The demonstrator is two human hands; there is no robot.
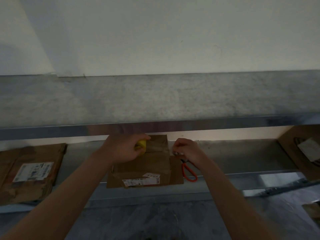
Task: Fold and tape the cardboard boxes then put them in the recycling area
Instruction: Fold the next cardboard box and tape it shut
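The yellow thing (141,146) is mostly hidden by the fingers of the left hand (121,148) — what it is cannot be told. The blades of the orange scissors (189,172) are covered by the right hand (186,149), and whether anything is pinched there cannot be seen. The 2 labels on the middle box (143,165) are too blurred to be read. The left box (29,172) is cut off by the left edge, and the right box (301,149) by the right edge.

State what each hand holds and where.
The left hand wraps the yellow tape roll by its outer rim. The right hand is curled beside the cardboard box; its hold cannot be told.
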